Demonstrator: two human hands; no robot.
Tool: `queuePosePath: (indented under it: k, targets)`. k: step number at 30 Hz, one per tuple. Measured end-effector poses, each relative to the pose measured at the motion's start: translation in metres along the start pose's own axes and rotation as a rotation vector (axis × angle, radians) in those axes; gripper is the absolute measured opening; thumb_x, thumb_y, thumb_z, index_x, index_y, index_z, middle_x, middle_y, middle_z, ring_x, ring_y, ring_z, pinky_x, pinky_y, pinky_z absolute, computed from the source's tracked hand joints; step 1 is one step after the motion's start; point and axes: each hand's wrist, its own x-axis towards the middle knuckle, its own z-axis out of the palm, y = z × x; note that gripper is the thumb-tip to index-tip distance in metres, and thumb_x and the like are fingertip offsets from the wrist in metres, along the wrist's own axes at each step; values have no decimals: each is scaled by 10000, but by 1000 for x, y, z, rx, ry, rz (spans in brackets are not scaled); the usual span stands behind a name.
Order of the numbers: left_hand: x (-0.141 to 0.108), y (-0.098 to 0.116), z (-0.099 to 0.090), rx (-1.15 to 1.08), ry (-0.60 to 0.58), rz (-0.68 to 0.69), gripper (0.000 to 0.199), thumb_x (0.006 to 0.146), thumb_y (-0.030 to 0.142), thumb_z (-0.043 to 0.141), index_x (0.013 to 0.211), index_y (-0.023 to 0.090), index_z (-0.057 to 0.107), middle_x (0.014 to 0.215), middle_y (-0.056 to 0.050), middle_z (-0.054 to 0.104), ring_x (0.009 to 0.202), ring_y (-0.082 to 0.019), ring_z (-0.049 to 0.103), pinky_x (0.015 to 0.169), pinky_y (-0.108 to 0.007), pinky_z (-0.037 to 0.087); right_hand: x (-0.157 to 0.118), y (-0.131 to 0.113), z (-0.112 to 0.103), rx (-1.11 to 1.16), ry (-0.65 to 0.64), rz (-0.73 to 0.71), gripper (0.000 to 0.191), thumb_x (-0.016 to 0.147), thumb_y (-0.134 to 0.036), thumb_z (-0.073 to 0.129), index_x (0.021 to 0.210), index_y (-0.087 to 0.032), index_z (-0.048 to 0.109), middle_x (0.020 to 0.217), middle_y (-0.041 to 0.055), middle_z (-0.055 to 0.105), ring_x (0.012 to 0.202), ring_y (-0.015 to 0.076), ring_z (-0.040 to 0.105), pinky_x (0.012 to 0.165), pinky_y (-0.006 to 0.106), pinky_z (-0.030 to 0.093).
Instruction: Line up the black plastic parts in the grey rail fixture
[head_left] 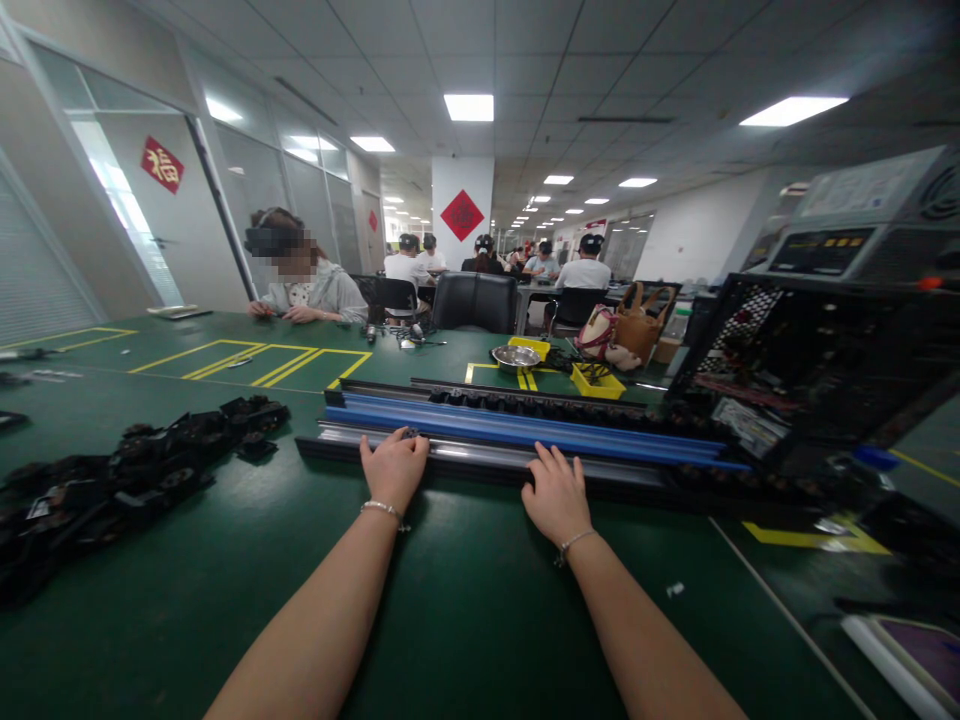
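A long black rail (480, 452) with a shiny grey channel lies across the green table in front of me. My left hand (393, 468) is at its left part, fingers curled over a small dark part (409, 434) that is mostly hidden by them. Farther right, my right hand (559, 492) rests on the rail's near edge with its fingers apart, holding nothing. Just behind runs a blue rail (525, 420), parallel to the first. Beyond that is another dark rail (555, 400) with a row of small black parts along it.
Many black parts (150, 470) are heaped on the left. An opened computer case (817, 370) stands at the right. Behind the rails are a metal bowl (516, 356) and a yellow tray (598, 382). A co-worker (307, 280) sits across the table (465, 620).
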Motion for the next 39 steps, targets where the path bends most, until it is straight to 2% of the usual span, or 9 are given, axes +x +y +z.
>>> queuePosePath:
  k: [8,21,34,39]
  targets:
    - [2,-3,-3,-7,-16,-36,401,860,322,344,719,303,719,1099,-3,676,1149,-200,525,1082,-513,102,0,2,1,-2,-3,-4,293,778,-209,428,997,-181,620,1415,68,411,1320,267,300,1088,529,133]
    - [5,-8,3,-38,-3,-56,383,852,337,366,679,305,706,1067,14,689,1145,-213,529,1072,-534,104,0,1,1,-3,10,-6,267,774,-208,432,961,-183,622,1412,64,416,1314,267,312,1089,526,133]
    - [7,-11,1,-47,-22,-102,376,851,336,360,720,319,712,1146,14,654,1159,-196,512,1081,-513,97,0,1,0,-4,-7,3,282,773,-209,425,973,-178,621,1413,64,415,1317,268,308,1089,528,135]
    - [6,-12,0,-28,-3,-69,375,854,345,366,737,307,720,1163,1,646,1131,-216,530,1070,-525,135,0,1,1,-5,7,-2,286,772,-207,424,978,-181,623,1409,61,420,1311,269,316,1088,529,136]
